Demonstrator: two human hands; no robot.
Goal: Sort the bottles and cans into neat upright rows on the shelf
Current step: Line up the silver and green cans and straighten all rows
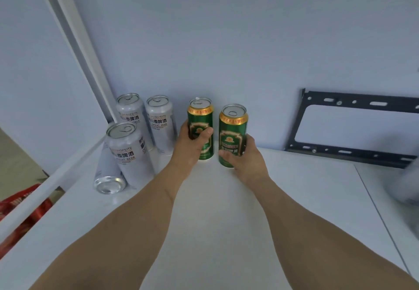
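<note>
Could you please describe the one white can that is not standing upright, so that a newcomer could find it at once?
Look to the shelf's left end. Three white cans stand there; the fallen can lies against the nearest one, its shiny concave base facing you.

the two green cans [200,128] [232,135] are seen as glossy printed metal with gold bands and bare silvery lids. the white cans [130,117] [159,124] [127,153] are finished in a softer, satin white, their lids in brushed-looking metal; on the overturned can [108,176] a shiny concave metal base is shown. the shelf [226,221] is made of a smooth, matt white board. the wall [226,40] is painted matt. the bracket [353,128] is formed of dark, matt metal.
</note>
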